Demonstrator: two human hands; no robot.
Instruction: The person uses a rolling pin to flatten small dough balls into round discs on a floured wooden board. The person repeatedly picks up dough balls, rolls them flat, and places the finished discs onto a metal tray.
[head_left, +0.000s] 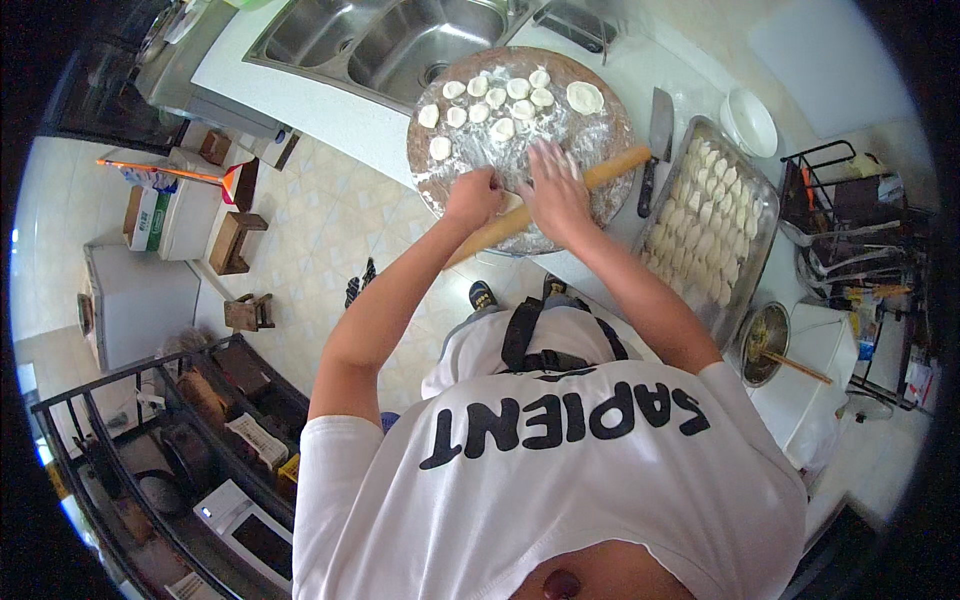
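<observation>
On a round, floured wooden board (615, 127), my right hand (556, 187) lies palm down over a wooden rolling pin (616, 166), fingers stretched forward. The pin slants across the board's near side, its left end past the rim. My left hand (475, 199) is curled just beyond the pin, at the edge of a pale piece of dough (511, 202) mostly hidden by both hands. Several small flattened dough rounds (496, 97) are spread over the far half of the board. One wider rolled wrapper (584, 98) lies at its far right.
Right of the board are a cleaver (660, 124), a metal tray of dumplings (763, 225), a white bowl (750, 124) and a metal bowl of filling (765, 337) with chopsticks. A double steel sink (427, 45) lies behind. A black rack (135, 390) stands at lower left.
</observation>
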